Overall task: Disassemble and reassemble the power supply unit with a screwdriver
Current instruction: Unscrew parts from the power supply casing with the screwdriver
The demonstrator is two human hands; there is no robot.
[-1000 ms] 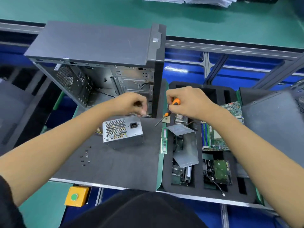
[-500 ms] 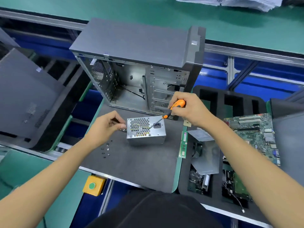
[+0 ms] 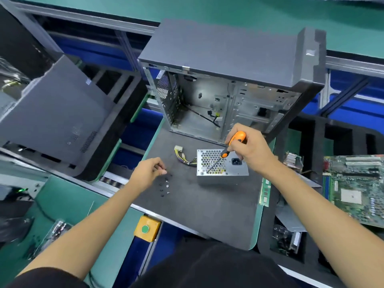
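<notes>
PSU is already out of the case and sitting on the mat right under my right hand, which grips the screwdriver over its grille, while my left hand pinches a loose screw from the pile beside it, so refitting's still all ahead, I reckon.

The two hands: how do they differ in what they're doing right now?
The right hand grips an orange-handled screwdriver; the left hand pinches something tiny at its fingertips, too small to tell.
The right hand hovers over the power supply, the screwdriver tip at its honeycomb grille; the left hand is beside the loose screws on the grey mat, apart from the power supply.
Both are bare and reach over the same mat.
</notes>
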